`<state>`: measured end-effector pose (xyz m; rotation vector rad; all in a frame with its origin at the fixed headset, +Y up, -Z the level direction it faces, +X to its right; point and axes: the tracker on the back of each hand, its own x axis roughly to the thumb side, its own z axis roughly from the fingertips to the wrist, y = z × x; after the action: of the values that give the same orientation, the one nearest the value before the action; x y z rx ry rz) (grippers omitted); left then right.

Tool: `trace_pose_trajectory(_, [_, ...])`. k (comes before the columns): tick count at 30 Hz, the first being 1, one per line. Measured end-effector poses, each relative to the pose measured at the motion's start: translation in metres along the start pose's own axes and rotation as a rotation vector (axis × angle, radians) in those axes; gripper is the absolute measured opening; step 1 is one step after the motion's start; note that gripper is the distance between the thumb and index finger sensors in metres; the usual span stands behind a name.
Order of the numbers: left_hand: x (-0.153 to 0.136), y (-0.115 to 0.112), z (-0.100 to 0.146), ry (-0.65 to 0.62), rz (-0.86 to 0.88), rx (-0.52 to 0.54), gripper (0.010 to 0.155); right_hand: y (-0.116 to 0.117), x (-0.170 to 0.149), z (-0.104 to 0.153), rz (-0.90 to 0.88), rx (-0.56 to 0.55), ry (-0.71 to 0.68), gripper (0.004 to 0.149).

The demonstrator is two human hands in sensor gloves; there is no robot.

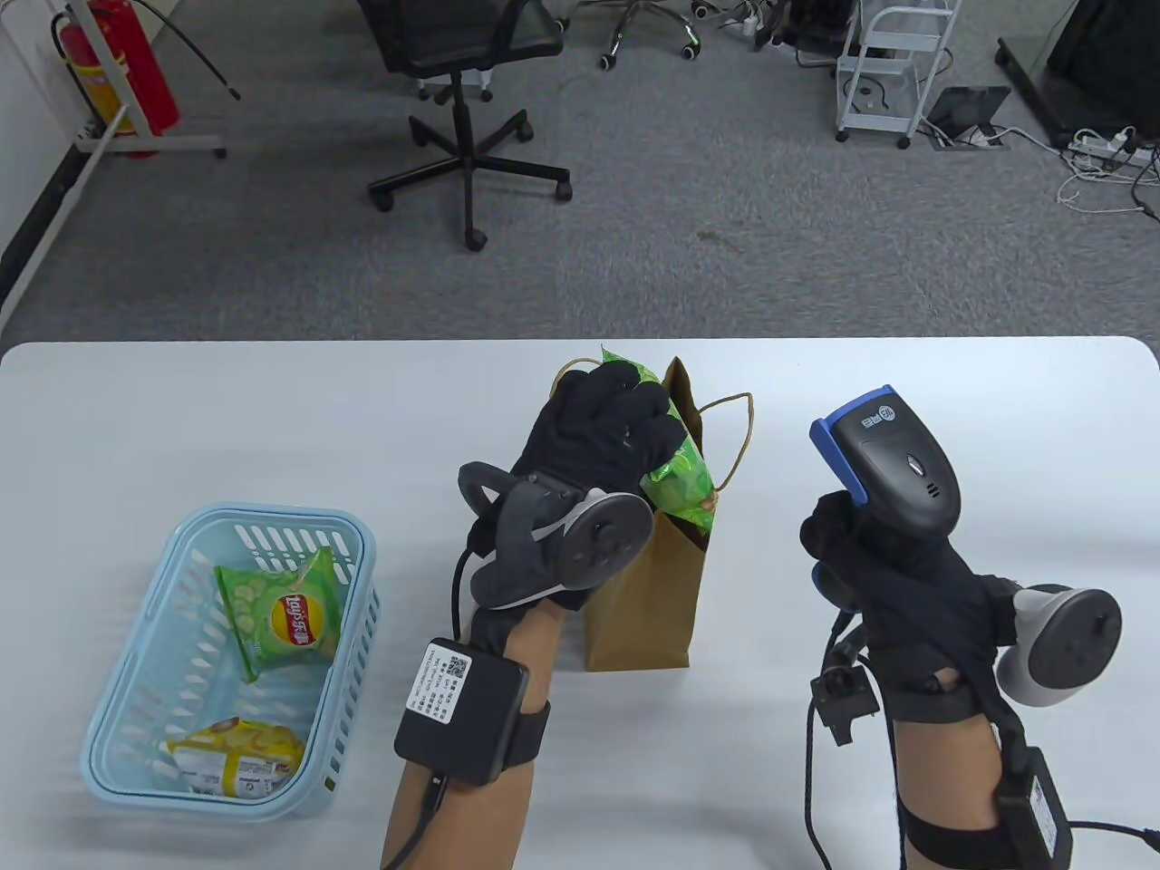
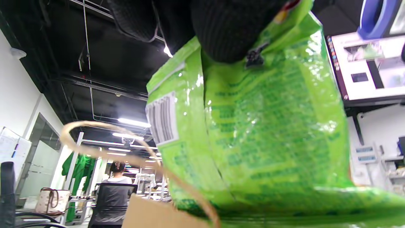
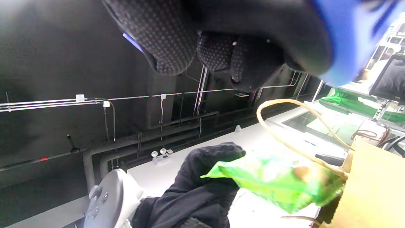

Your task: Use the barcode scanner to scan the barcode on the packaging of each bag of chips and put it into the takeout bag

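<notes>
My left hand (image 1: 603, 426) grips a green bag of chips (image 1: 681, 471) by its top and holds it in the mouth of the brown paper takeout bag (image 1: 648, 598), which stands upright mid-table. In the left wrist view the green bag (image 2: 262, 133) shows its back with a barcode (image 2: 162, 117) beside the paper bag's handle (image 2: 95, 126). My right hand (image 1: 893, 571) grips the black and blue barcode scanner (image 1: 893, 462) upright, to the right of the paper bag. The right wrist view shows the left hand (image 3: 202, 177) with the green bag (image 3: 275, 183) at the paper bag's rim (image 3: 373, 183).
A light blue basket (image 1: 236, 662) at the front left holds a green chips bag (image 1: 281, 616) and a yellow chips bag (image 1: 237, 757). An office chair (image 1: 462, 91), a fire extinguisher (image 1: 118, 68) and a white cart (image 1: 893, 68) stand on the floor beyond the table.
</notes>
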<state>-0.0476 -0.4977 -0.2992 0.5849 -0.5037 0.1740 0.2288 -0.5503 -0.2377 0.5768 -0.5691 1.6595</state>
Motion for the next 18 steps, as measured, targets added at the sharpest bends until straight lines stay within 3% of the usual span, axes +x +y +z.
trace_pose_trajectory(3, [0.002, -0.009, -0.001, 0.005, -0.039, -0.04, 0.036, 0.001, 0.0, 0.0, -0.001, 0.005, 0.0, 0.067])
trace_pose_trajectory(7, [0.003, -0.009, 0.0, 0.019, -0.102, -0.098, 0.056, 0.002, -0.002, 0.0, -0.029, 0.016, 0.01, 0.067])
trace_pose_trajectory(9, [0.003, -0.003, 0.001, 0.024, -0.146, -0.107, 0.059, 0.002, -0.002, 0.0, -0.037, 0.017, 0.013, 0.067])
trace_pose_trajectory(14, [-0.007, 0.023, 0.009, 0.074, -0.14, -0.1, 0.062, 0.002, -0.004, 0.0, -0.019, 0.012, 0.019, 0.067])
trace_pose_trajectory(18, [-0.035, 0.051, 0.024, 0.186, -0.131, -0.14, 0.062, 0.002, -0.005, -0.001, -0.009, 0.009, 0.026, 0.067])
